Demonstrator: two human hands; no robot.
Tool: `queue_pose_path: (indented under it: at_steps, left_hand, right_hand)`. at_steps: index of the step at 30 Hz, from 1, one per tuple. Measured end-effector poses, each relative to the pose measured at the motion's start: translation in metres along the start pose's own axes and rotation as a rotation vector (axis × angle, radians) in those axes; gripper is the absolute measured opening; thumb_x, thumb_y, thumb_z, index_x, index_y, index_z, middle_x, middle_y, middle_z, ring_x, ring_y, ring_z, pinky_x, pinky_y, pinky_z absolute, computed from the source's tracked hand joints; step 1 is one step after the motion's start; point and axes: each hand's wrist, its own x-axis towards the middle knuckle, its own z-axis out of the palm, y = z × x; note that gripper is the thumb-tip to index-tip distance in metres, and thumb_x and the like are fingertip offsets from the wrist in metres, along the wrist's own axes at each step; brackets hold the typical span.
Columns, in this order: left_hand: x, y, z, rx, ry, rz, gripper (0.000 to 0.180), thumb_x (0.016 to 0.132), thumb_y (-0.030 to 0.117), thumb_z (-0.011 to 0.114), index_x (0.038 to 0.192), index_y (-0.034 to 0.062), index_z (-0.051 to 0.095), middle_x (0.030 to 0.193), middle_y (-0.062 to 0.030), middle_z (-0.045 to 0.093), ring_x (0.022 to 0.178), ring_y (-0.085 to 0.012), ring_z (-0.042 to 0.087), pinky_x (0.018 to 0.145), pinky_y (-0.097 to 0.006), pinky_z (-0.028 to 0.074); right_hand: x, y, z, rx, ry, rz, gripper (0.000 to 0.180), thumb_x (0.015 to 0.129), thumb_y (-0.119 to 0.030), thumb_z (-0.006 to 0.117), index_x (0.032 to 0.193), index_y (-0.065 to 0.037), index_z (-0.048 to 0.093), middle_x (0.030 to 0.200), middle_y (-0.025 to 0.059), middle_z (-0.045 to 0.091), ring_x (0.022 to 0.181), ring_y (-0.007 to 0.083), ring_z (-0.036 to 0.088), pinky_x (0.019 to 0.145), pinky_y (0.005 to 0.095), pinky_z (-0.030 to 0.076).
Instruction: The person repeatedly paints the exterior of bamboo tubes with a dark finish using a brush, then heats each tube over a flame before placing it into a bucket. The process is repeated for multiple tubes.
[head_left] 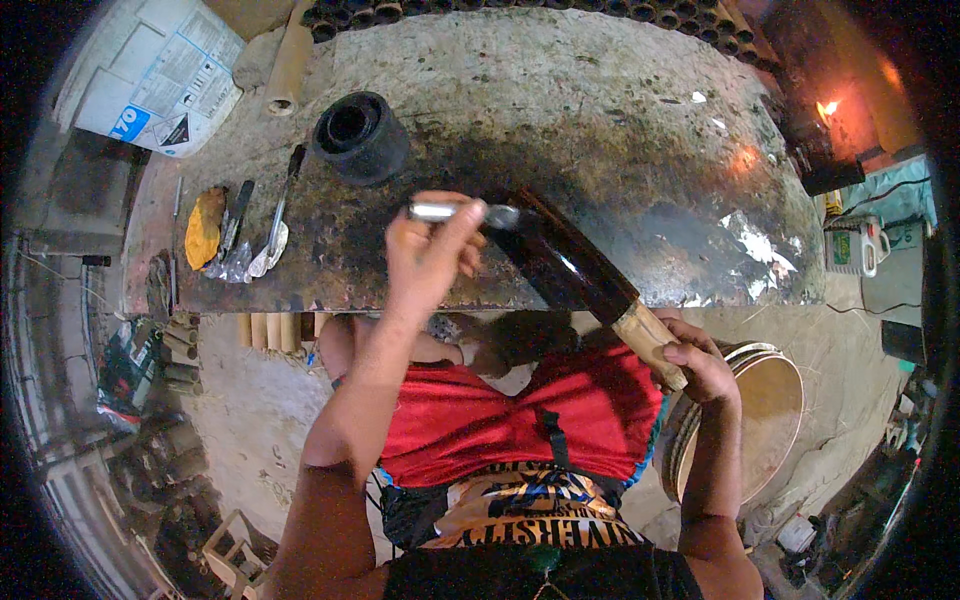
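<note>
My left hand (pixel 432 245) is closed around a shiny silver tool (pixel 436 211), whose blurred tip meets the upper end of a dark, glossy brown cylinder (pixel 580 260). The kind of tool cannot be made out. A pale wooden handle (pixel 645 340) sticks out of the cylinder's lower end, and my right hand (pixel 703 362) grips it. The cylinder slants over the table's near edge. Beyond my left hand stands a thick black round pot (pixel 362 138) with a round opening inside it.
On the stained worktable (pixel 560 90), a yellow lump (pixel 205 228) and several hand tools (pixel 268 250) lie left. A white bucket (pixel 165 80) stands far left. Dark tubes (pixel 520 12) line the back. A flame (pixel 827 108) burns far right. Round rimmed objects (pixel 765 420) sit by my right arm.
</note>
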Motion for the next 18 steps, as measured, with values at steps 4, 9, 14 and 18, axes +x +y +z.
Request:
queue_pose_path:
  at_steps: [4, 9, 14, 18]
  left_hand:
    - [0.021, 0.013, -0.019, -0.017, 0.14, 0.035, 0.026, 0.091, 0.023, 0.071, 0.101, 0.0012, 0.061, 0.07, -0.0083, 0.064, 0.052, -0.0095, 0.058, 0.044, -0.022, 0.045]
    - [-0.022, 0.018, 0.005, -0.088, 0.016, 0.008, 0.023, 0.091, 0.02, 0.071, 0.1, 0.0017, 0.061, 0.07, -0.0083, 0.064, 0.052, -0.0098, 0.058, 0.045, -0.023, 0.046]
    - [-0.077, 0.005, 0.056, -0.226, -0.324, -0.091, 0.019, 0.09, 0.015, 0.071, 0.1, 0.0025, 0.06, 0.071, -0.0057, 0.064, 0.054, -0.0083, 0.059, 0.044, -0.022, 0.045]
    - [-0.06, -0.005, 0.043, -0.08, -0.202, -0.058, 0.019, 0.091, 0.018, 0.07, 0.101, 0.0036, 0.06, 0.071, -0.0046, 0.064, 0.054, -0.0072, 0.058, 0.045, -0.022, 0.045]
  right_hand:
    - [-0.003, 0.002, -0.005, -0.043, -0.004, -0.023, 0.058, 0.069, -0.021, 0.079, 0.12, 0.0, 0.06, 0.119, 0.0097, 0.059, 0.113, 0.0215, 0.054, 0.099, 0.0311, 0.04]
    - [-0.008, -0.002, 0.001, -0.226, 0.004, -0.093, 0.057, 0.069, -0.018, 0.082, 0.118, 0.0, 0.059, 0.124, 0.0097, 0.054, 0.12, 0.0225, 0.048, 0.103, 0.0327, 0.036]
    - [-0.01, -0.008, 0.011, -0.347, -0.014, -0.204, 0.057, 0.068, -0.016, 0.082, 0.117, -0.001, 0.058, 0.123, 0.0107, 0.054, 0.12, 0.0251, 0.049, 0.104, 0.0344, 0.035]
    - [-0.009, -0.007, 0.012, -0.375, 0.007, -0.216, 0.056, 0.068, -0.015, 0.081, 0.118, -0.002, 0.059, 0.121, 0.0111, 0.055, 0.118, 0.025, 0.05, 0.103, 0.0348, 0.036]
